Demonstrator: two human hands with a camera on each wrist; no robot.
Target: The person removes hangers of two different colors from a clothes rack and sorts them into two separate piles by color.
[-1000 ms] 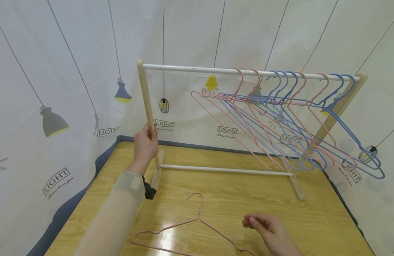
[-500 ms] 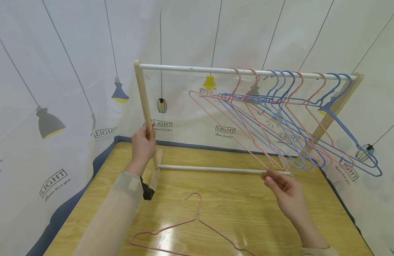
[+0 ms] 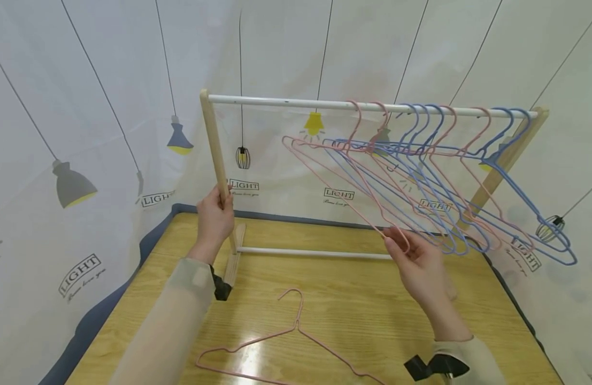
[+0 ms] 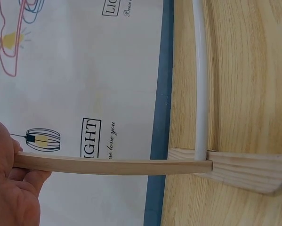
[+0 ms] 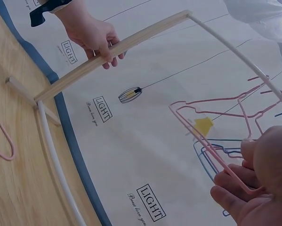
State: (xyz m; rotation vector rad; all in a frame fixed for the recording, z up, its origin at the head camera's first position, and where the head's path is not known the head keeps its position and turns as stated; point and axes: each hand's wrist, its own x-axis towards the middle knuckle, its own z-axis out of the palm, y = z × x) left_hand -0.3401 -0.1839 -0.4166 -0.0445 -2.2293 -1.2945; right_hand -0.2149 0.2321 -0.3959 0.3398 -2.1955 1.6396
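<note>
Hands working at a hanger rack [image 3: 373,107] on the worktop [image 3: 353,310].
Left hand [image 3: 214,219], at centre left of the frame, is gripping the rack's wooden post [image 3: 217,155], fingers curled round it. Right hand [image 3: 418,264] is pinching the lower corner of the leftmost hanging pink hanger [image 3: 344,182], fingers clamped on its wire, right of centre. Another pink hanger [image 3: 296,342] is lying flat at the bottom centre.

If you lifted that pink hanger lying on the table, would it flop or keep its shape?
The pink hanger is thin coated wire, so it probably keeps its shape yet flexes slightly. It looks very light. Flat on the glossy table, it would likely slide, not roll.
</note>
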